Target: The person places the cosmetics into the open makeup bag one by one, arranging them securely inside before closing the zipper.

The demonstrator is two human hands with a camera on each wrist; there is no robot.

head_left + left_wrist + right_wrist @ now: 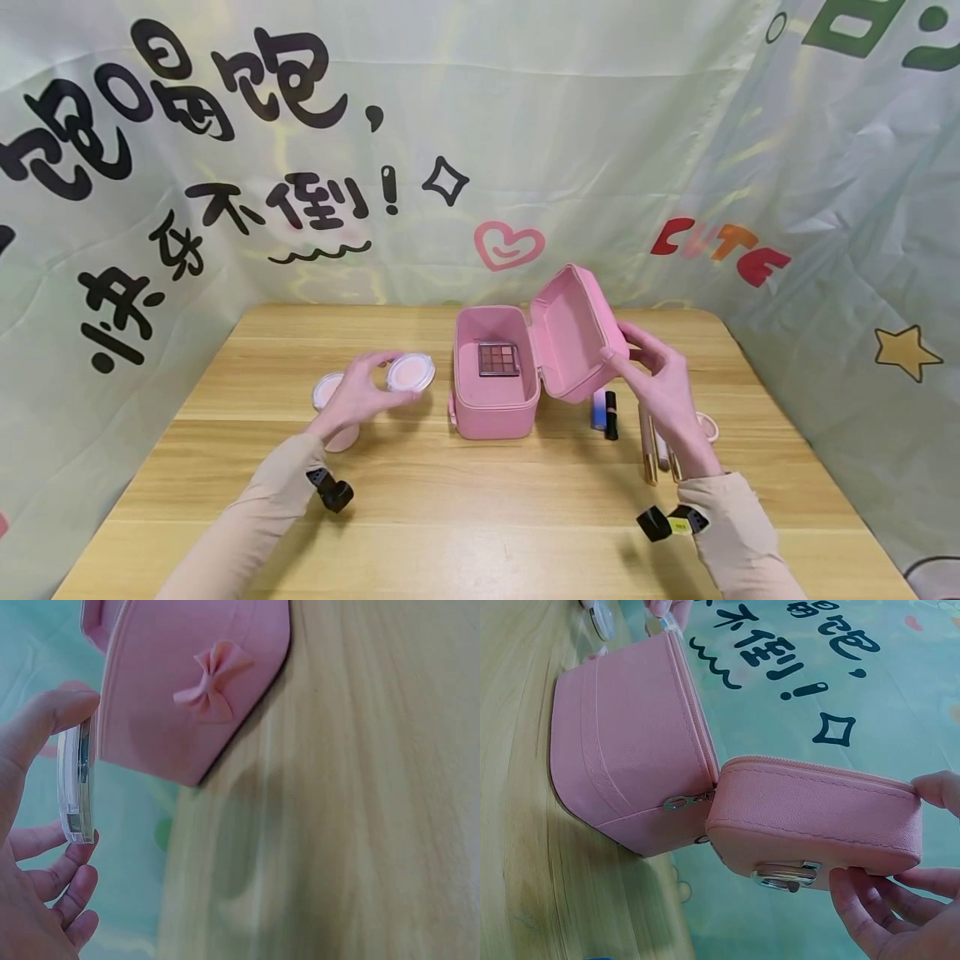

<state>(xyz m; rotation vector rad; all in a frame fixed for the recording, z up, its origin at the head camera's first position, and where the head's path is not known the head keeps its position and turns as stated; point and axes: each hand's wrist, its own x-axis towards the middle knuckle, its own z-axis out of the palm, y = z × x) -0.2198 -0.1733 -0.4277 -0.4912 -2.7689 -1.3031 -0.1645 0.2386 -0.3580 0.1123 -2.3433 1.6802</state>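
Observation:
My left hand (pixel 356 404) pinches a round clear-rimmed compact (pixel 411 372) by its edges, just left of the pink cosmetic case (pixel 495 423). Seen edge-on in the left wrist view, the compact (pixel 77 780) sits between thumb and fingers, above the table. The case stands open, with an eyeshadow palette (pixel 498 359) inside. Its hinged lid (pixel 573 333) is tilted out to the right, and my right hand (pixel 663 387) grips the lid's outer edge. A bow (pixel 214 682) decorates the case's side. The right wrist view shows the lid's metal handle (pixel 786 875) near the right fingers.
Another round compact (pixel 327 388) and a pink round item (pixel 342 438) lie behind my left wrist. Right of the case are a blue item (pixel 598 409), a black lipstick tube (pixel 611 416), slim pink-and-gold tubes (pixel 647 446) and a pink ring-shaped item (pixel 708 427). A printed cloth (pixel 420 100) hangs behind the table.

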